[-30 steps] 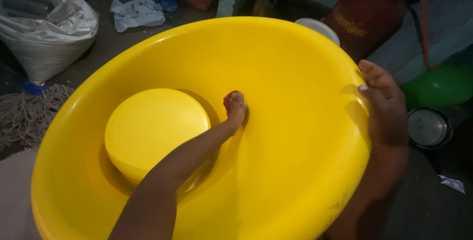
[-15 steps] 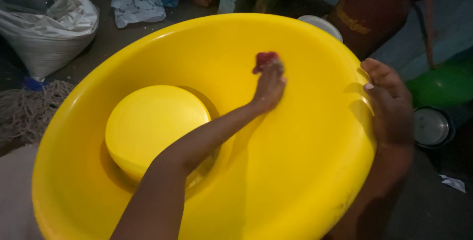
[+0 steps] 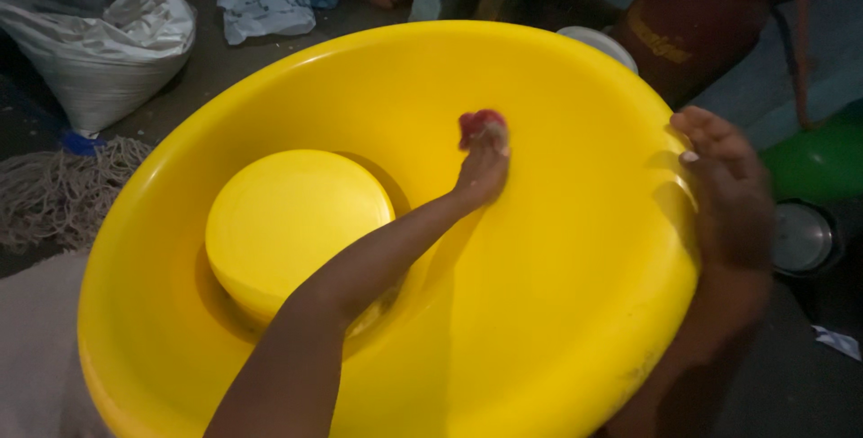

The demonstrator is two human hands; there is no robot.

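Centrally in the frame, the left hand (image 3: 483,168) presses a red scrubber (image 3: 480,123) against a large yellow basin's (image 3: 557,312) inner wall, while the right hand (image 3: 724,182) grips its right rim.

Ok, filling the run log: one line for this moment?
left hand: presses red scrubber on basin wall | right hand: grips yellow basin rim | round yellow lid inside

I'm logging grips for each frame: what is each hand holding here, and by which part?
The right hand grips the yellow basin by its right rim. The left hand presses a small red scrubber against the basin's inner wall, pinched in its fingertips.
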